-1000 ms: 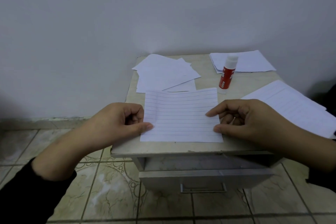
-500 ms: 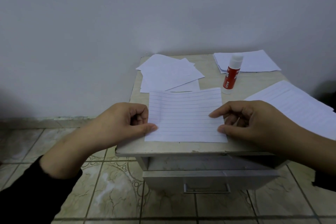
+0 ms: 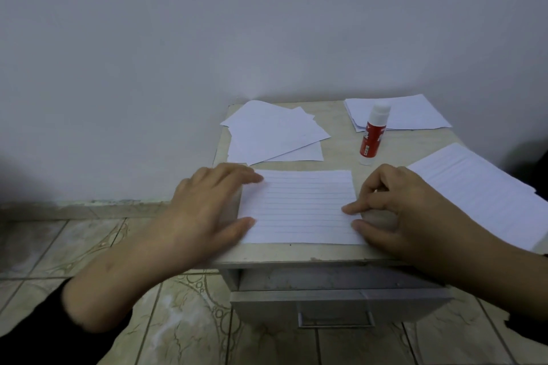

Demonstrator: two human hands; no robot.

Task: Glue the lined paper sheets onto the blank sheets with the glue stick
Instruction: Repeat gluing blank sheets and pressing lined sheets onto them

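Hands on lined sheet: left hand flat, fingers spread; right hand fingertips pressing edge (others curled). Glue stick upright behind.

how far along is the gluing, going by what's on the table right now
Done, apparently: one lined sheet lies flat at the table's front edge, and the capped glue stick stands aside untouched. In hand: the left hand and right hand press that sheet's side edges, seemingly smoothing it down. Left: a stack of lined sheets at the right and loose blank sheets at the back still wait, so most of the job likely remains.
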